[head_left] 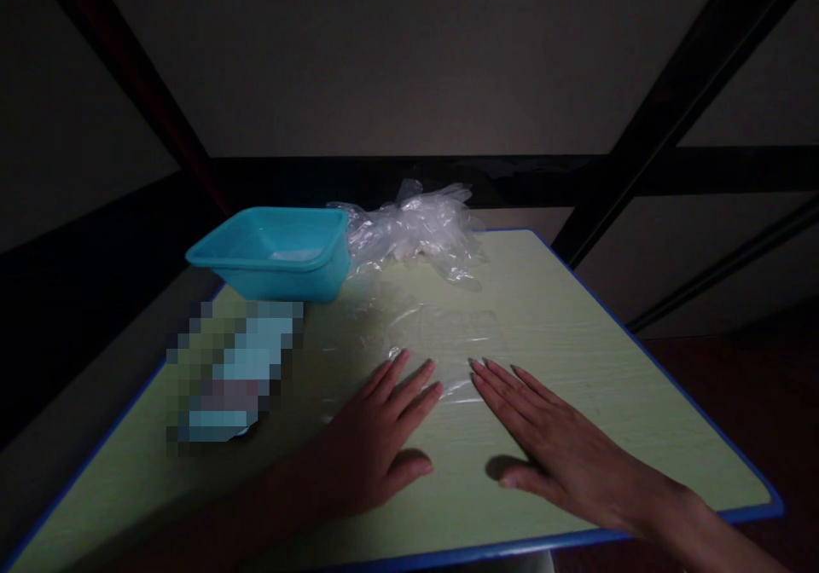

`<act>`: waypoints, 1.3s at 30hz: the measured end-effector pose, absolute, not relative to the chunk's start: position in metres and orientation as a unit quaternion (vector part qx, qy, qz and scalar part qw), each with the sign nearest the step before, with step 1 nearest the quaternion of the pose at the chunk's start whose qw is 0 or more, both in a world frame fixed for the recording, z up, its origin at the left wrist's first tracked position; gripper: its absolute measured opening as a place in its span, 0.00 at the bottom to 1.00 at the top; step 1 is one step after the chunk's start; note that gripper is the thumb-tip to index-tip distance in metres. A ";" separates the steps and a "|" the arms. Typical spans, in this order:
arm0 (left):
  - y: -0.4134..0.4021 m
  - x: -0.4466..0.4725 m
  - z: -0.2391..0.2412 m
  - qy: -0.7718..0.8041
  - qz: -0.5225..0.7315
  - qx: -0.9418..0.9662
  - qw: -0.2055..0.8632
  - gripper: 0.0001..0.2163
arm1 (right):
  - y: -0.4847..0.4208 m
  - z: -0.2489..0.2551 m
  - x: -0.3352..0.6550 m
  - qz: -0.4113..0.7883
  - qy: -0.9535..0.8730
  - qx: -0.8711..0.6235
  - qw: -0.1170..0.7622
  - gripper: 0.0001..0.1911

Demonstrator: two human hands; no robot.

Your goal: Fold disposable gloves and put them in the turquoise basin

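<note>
On the pale green table [640, 402], both hands lie palm down with fingers straight and slightly spread, gripping nothing. Left hand [377, 441] and right hand [550, 445] sit side by side, their fingertips resting on the near edge of a flat clear plastic sheet [448, 338] at the table's centre. Behind the sheet lies a crumpled pile of clear plastic gloves [415, 228], just beside a teal basin [275, 262].

We see a dim room with a plain beige wall [409, 53] behind. Black frame bars cross it: a diagonal bar [128, 70] at left, another diagonal [671, 104] at right, and a horizontal rail [704, 168] between them. Before us stands a table [576, 343], pale green with a blue edge. Dark reddish floor [755, 368] shows at right.
</note>
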State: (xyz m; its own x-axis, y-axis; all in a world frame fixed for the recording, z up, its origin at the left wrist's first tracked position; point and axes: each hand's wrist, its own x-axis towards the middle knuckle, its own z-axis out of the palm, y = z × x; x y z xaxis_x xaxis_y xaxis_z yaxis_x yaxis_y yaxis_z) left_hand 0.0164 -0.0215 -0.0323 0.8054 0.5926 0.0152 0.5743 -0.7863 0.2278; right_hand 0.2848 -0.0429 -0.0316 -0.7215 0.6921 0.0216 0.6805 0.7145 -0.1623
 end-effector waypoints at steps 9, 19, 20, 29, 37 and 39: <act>-0.022 0.017 -0.035 0.318 0.035 0.942 0.105 0.32 | -0.044 -0.031 0.300 0.042 -0.925 -0.375 0.051 0.43; -0.021 0.016 -0.031 0.314 0.026 0.944 0.096 0.31 | -0.032 -0.022 0.308 0.079 -0.917 -0.383 0.075 0.40; -0.022 0.016 -0.031 0.314 0.026 0.944 0.094 0.31 | -0.029 -0.022 0.309 0.080 -0.916 -0.384 0.080 0.39; -0.022 0.016 -0.032 0.307 0.042 0.947 0.090 0.33 | -0.021 -0.026 0.317 0.087 -0.912 -0.396 0.070 0.38; -0.023 0.012 -0.031 0.286 0.052 0.951 0.103 0.35 | -0.026 -0.024 0.315 0.090 -0.913 -0.393 0.067 0.38; -0.025 0.012 -0.030 0.292 0.050 0.948 0.113 0.35 | -0.027 -0.023 0.316 0.086 -0.914 -0.392 0.061 0.38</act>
State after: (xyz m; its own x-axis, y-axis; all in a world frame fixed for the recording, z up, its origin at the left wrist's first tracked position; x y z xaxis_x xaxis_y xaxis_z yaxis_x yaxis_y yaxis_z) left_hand 0.0119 -0.0248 -0.0299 0.8241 0.5657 0.0298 0.5429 -0.8037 0.2435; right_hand 0.3160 -0.0270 -0.0229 -0.6859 0.7263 0.0449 0.7053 0.6787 -0.2050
